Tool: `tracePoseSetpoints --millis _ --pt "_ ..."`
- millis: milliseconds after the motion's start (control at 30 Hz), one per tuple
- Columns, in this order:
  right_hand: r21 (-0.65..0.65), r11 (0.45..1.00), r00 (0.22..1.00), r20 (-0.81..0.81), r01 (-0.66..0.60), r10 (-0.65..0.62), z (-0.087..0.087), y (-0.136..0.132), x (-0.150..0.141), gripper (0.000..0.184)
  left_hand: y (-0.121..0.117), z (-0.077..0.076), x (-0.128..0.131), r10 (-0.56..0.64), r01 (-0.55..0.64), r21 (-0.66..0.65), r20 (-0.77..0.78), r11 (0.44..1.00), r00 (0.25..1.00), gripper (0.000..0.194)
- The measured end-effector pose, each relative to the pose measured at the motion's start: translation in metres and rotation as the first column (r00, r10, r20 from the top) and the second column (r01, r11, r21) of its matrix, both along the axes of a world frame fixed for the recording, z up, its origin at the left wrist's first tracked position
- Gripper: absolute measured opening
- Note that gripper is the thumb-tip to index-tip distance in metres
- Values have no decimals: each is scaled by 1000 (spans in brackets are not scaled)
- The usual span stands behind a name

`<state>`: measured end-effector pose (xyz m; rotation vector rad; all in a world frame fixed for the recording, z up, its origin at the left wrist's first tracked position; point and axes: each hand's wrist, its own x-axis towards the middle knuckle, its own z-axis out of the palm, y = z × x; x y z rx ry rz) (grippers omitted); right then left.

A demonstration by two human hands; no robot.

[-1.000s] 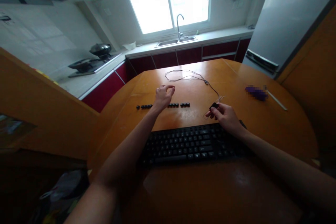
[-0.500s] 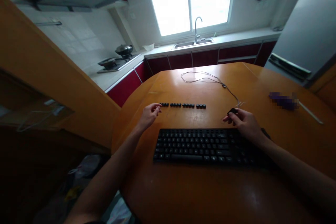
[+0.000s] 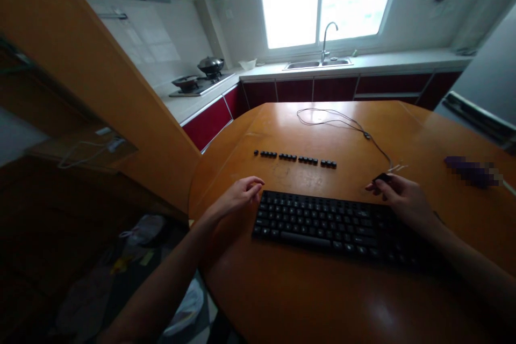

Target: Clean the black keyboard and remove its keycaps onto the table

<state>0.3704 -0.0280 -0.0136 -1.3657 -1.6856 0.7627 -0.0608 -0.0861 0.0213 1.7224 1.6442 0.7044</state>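
A black keyboard (image 3: 314, 220) lies across the wooden table, its right part under my right hand (image 3: 407, 199). That hand is closed on a small black object (image 3: 381, 178), pinched between thumb and fingers; its kind is unclear. My left hand (image 3: 242, 193) hovers by the keyboard's upper left corner, fingers loosely stretched and nothing seen in them. Beyond the keyboard, black keycaps (image 3: 308, 160) form a row of small groups, with one single keycap (image 3: 256, 152) at the left end.
A thin cable (image 3: 342, 116) loops over the far part of the wooden table (image 3: 322, 290). Small white strips (image 3: 398, 167) lie beyond my right hand. A blurred purple item (image 3: 471, 171) rests at the right. Behind are a sink (image 3: 318, 64) and a stove (image 3: 205, 85).
My left hand has drawn back from the row's left end toward the keyboard corner, and a single keycap shows there. My right hand still holds the black object. The view has shifted left.
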Motion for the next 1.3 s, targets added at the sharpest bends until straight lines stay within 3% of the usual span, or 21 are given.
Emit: tracePoseSetpoints --millis 200,400,567,733,1100,1300 --pt "71 997 998 57 -28 24 22 -6 -23 28 19 1 0 -83 85 44 -40 995 996 25" --pt "77 974 976 -15 -213 215 43 -17 -95 25 34 -20 -2 -28 19 246 33 969 999 28" --pt "89 890 893 4 -448 449 41 -22 -174 20 38 -41 -12 22 -49 325 88 944 996 32" --pt "120 833 841 67 -541 537 27 -13 -226 19 41 -48 -14 6 -44 357 108 933 994 31" --pt "239 687 715 397 -686 576 11 -15 -233 13 35 -42 -4 -76 24 376 125 926 989 25" --pt "157 741 753 235 -653 615 4 -7 -234 17 36 -43 -6 -74 24 380 118 925 990 26"
